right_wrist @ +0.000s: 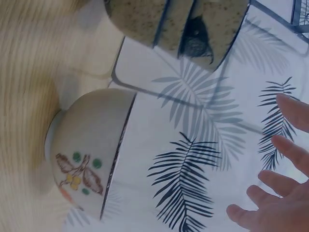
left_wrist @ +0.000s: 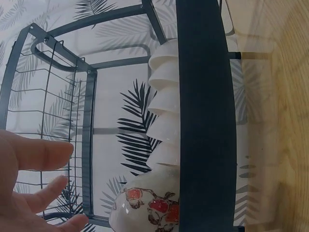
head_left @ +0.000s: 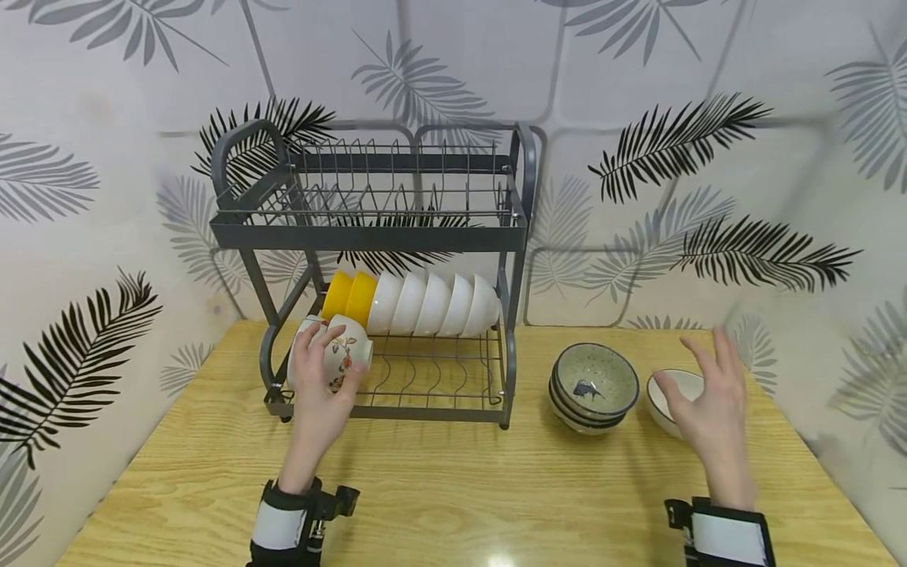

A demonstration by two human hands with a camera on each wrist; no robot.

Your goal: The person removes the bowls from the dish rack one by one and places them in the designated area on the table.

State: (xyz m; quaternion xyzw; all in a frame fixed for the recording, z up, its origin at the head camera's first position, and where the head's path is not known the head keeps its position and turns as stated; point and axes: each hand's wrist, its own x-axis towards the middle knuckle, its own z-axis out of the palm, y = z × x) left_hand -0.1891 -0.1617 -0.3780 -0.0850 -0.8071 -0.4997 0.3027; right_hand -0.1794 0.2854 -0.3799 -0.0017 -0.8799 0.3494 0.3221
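My left hand (head_left: pixel 320 390) is at the front left of the lower rack shelf, its fingers spread with nothing between them. In the head view it overlaps a floral bowl (head_left: pixel 352 344) standing on edge, with a second one behind it. The left wrist view shows a gap between the fingers and that bowl (left_wrist: pixel 145 203). Over at the right, my right hand (head_left: pixel 716 417) hovers with thumb and fingers apart, partly covering a white bowl (head_left: pixel 680 383) on the table. That bowl (right_wrist: pixel 91 145) sits upright in the right wrist view, clear of the fingers, a flower pattern on its side.
The dark two-tier dish rack (head_left: pixel 397 411) stands against the patterned wall. Its lower back row holds two yellow bowls (head_left: pixel 361 298) and several white bowls (head_left: pixel 439 305) on edge. A stack of speckled bowls (head_left: pixel 595 378) stands on the wooden table (head_left: pixel 496 480) between rack and white bowl.
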